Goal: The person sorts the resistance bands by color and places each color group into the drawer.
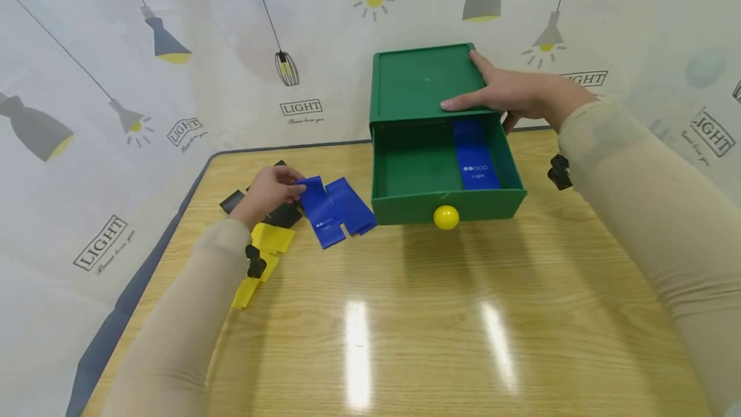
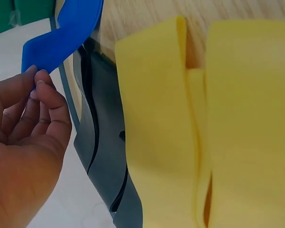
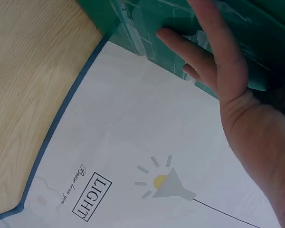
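Observation:
My left hand point(image 1: 271, 192) pinches the upper left corner of a blue resistance band point(image 1: 337, 214) between thumb and fingertips. In the left wrist view, that blue band point(image 2: 61, 40) bends up from the fingertips. Fingers spread and fairly straight, my right hand point(image 1: 515, 92) rests on the right edge of a green drawer box point(image 1: 425, 85). The right wrist view shows some fingers point(image 3: 190, 50) along the box's side. Its drawer point(image 1: 405, 208), with a yellow round knob point(image 1: 446, 217), is pulled out. Another blue band point(image 1: 477, 163), printed "Light", lies inside at the right.
Black bands point(image 1: 283, 214) lie under and beside my left hand. Yellow bands point(image 1: 272, 238) are nearer, beside the left wrist. Everything stands on a wooden table point(image 1: 417, 327). A lamp-patterned cloth point(image 1: 231, 108) hangs behind and to the left.

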{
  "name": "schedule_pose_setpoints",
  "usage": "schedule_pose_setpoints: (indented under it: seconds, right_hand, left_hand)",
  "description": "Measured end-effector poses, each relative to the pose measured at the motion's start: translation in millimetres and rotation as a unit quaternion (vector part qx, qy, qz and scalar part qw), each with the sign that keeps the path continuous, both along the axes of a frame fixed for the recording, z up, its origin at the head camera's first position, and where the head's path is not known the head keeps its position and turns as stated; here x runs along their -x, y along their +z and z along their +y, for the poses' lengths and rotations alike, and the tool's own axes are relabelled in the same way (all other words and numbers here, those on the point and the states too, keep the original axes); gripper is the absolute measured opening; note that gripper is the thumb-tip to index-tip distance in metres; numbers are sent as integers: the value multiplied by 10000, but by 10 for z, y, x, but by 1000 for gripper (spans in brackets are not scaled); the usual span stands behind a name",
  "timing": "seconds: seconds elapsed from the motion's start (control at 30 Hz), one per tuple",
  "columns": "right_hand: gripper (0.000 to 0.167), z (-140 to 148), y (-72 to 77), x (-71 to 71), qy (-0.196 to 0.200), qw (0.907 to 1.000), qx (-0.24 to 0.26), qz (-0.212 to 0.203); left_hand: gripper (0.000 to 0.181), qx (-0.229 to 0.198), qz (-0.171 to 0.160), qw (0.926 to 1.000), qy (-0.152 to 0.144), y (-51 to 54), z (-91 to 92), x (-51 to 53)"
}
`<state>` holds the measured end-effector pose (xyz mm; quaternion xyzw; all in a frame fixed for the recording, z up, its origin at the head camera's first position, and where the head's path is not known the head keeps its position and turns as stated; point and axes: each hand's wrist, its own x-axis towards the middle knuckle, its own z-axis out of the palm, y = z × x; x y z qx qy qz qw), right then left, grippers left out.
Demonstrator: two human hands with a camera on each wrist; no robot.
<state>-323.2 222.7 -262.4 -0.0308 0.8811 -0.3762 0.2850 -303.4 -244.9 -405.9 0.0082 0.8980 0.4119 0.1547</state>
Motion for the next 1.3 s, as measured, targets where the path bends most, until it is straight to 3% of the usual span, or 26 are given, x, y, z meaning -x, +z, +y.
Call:
schedule_pose_setpoints:
  seconds: [0.23,0.47,0.6,0.77,1.0,1.2,1.3]
  right_hand:
    - [130,13,-37,30,-53,10000,34,-60]
    - [130,15,-27,21,-56,10000,16,-65]
    - [130,11,-28,20,-61,10000,22,-56]
    - [129,13,-38,30,-59,10000,32,-46]
    - [129,13,-46,29,-76,9999,45,-68]
    - [129,-3,-58,34,-82,9999,72,-87]
    - [129,5,-63,45,-73,9999,68,-89]
  left_hand:
    - [31,-127,132,9998,-83,38,8,-51]
    - [29,-58,286,9991,-296,277,13,-168]
    - [29,100,477,9982,-336,507,49,-275]
    - [26,234,934,9949,-288,879,134,-434]
    - [24,428,1726,9839,-185,1322,275,-601]
    - [25,7,2321,9727,-69,1710,415,-666]
    - [24,-336,2695,9623,-137,1900,516,-709]
